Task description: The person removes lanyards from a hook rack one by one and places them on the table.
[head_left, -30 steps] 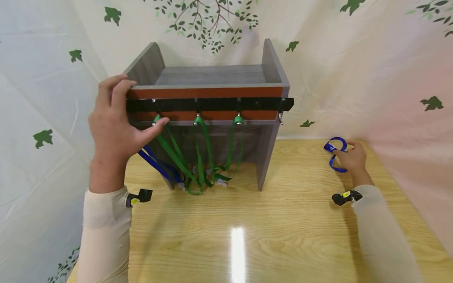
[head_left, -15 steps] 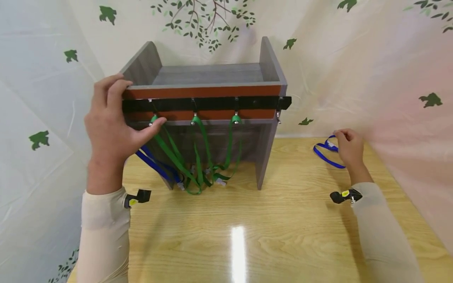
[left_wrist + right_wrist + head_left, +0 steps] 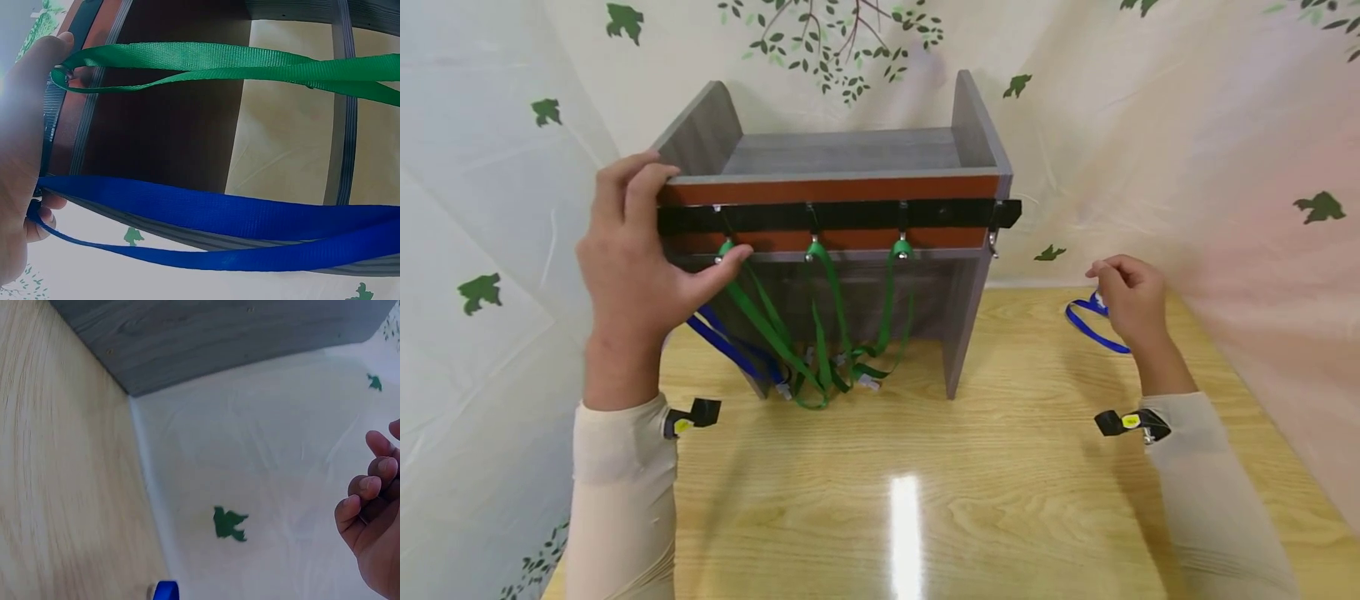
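While the left hand (image 3: 636, 258) grips the grey wooden shelf (image 3: 850, 154), the looped blue fabric lanyard (image 3: 1099, 339) shows just below the nearer right hand (image 3: 1138, 304), its fingers' grasp unclear.

The straps (image 3: 187, 56) look woven cloth, the hooks (image 3: 993, 244) shiny metal, the tabletop (image 3: 1015, 500) glossy wood.

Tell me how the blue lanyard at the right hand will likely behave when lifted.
Probably floppy: the blue lanyard lies in a loose curve. Likely light, since its band looks thin and narrow. It may droop rather than hold shape, judging by the bends in the hanging green lanyard.
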Tool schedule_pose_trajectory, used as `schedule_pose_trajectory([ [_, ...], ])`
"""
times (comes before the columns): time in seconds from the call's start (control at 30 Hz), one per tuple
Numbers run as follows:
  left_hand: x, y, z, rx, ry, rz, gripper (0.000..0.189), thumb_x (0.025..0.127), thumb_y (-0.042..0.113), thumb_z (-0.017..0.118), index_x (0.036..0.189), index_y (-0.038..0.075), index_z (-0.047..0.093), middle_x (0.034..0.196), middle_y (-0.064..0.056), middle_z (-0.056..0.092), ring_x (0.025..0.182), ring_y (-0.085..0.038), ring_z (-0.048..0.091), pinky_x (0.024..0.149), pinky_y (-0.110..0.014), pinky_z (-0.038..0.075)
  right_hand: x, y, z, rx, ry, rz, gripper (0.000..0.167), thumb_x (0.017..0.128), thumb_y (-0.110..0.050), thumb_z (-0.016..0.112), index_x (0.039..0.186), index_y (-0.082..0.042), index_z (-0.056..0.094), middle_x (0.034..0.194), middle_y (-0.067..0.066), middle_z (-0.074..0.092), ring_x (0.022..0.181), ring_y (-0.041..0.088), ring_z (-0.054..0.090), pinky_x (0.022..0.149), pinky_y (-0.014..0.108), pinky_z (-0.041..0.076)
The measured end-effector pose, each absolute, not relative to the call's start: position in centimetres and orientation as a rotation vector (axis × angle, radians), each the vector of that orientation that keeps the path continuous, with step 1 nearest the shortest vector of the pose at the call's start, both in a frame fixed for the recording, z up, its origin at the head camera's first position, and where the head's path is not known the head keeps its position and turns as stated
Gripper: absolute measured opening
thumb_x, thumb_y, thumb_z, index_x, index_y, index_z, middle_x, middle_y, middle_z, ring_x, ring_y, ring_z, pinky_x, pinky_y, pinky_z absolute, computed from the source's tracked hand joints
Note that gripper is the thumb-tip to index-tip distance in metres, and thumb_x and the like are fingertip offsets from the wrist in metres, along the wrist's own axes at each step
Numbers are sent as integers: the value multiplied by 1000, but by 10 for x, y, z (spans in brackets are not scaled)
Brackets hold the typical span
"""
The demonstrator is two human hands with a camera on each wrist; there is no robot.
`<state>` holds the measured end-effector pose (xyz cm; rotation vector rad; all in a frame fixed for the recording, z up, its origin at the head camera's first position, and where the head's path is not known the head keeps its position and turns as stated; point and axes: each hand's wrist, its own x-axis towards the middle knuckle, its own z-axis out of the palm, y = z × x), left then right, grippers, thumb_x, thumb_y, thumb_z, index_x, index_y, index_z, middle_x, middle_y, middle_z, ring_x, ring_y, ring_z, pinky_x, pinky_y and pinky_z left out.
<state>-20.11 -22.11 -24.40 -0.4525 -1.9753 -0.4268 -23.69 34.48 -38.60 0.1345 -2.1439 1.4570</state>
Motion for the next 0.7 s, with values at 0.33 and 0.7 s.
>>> schedule_pose_trajectory([
  [0.33, -201, -222, -244, -447, -1983, -416, 98, 81, 87, 59, 139, 8, 57, 144, -17, 58, 110, -43, 64, 60, -58, 36, -215, 301, -362, 393, -2059, 1427, 28, 103, -4, 59, 86, 15, 70, 54, -10, 48, 44, 6, 34, 47, 24, 31],
  [0.7, -199, -223, -243, -447, -1992, -419, 96, 81, 85, 60, 139, 9, 57, 145, -16, 58, 110, -43, 64, 61, -59, 39, -187, 265, -336, 704, -1941, 1413, 21, 96, 6, 61, 77, 12, 70, 53, -13, 46, 42, 5, 26, 44, 23, 23],
])
